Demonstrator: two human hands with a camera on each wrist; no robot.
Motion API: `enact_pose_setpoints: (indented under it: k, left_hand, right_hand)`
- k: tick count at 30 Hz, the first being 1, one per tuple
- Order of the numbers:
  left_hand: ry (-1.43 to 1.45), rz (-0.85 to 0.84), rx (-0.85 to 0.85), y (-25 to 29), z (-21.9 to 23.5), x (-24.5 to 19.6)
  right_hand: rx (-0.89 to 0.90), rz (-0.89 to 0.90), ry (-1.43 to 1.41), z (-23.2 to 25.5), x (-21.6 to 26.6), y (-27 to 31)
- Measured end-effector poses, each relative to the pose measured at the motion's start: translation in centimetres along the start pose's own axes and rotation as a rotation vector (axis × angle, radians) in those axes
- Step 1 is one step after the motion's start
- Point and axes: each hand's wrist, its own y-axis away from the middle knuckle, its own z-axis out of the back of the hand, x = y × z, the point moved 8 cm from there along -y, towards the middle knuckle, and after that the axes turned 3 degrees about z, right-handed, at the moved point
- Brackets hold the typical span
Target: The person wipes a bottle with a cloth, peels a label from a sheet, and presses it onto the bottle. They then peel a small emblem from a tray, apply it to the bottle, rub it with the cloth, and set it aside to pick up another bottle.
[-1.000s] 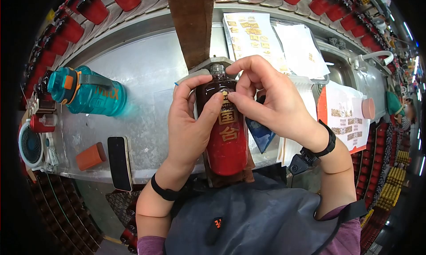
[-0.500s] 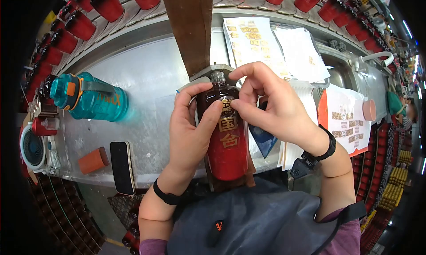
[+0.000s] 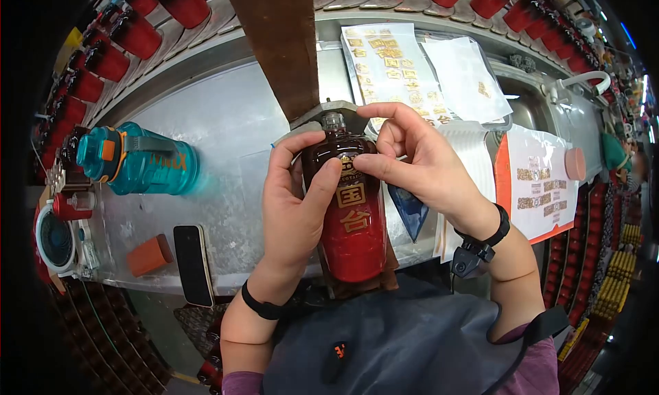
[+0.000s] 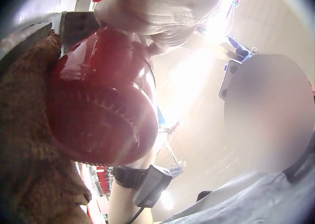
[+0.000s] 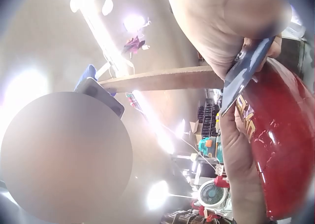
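Note:
A glossy bottle (image 3: 353,251), black fading to red, lies with its clear neck away from me and its base toward the apron. My left hand (image 3: 292,196) grips its left side, index finger at the shoulder and thumb on the front. At the round gold emblem (image 3: 347,163) on the bottle, both thumb tips lie close together. Above large gold characters (image 3: 352,196), my right hand (image 3: 425,158) presses the emblem's right edge with its thumb. Its index finger reaches toward the neck, while its other curled fingers hold a flat blue scraper (image 5: 246,76).
Sheets of gold decals (image 3: 391,65) and white paper (image 3: 463,79) lie beyond the right hand. A teal water bottle (image 3: 154,160), phone (image 3: 193,264) and orange-brown block (image 3: 149,255) rest on the left. A brown post (image 3: 281,44) rises behind the bottle; red-black bottles (image 3: 182,3) line the back.
Both hands stay at the emblem with small thumb movements. The right index finger is straighter beside the neck. The head view has shifted slightly; the bottle keeps its pose.

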Motion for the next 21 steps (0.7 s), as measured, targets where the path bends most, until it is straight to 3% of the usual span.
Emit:
enact_pose_setpoints:
  k: [11,16,21]
  left_hand:
    - [0.072,0.025,0.009,-0.18,0.32,0.23]
    - [0.021,-0.006,0.031,-0.13,0.11,-0.04]
    - [-0.020,-0.012,0.024,-0.18,0.26,-0.01]
  right_hand:
    - [-0.035,-0.080,-0.170,-0.03,-0.38,-0.35]
    - [-0.030,0.003,0.109,-0.08,0.34,-0.30]
    - [-0.032,-0.017,0.061,-0.21,0.04,-0.27]
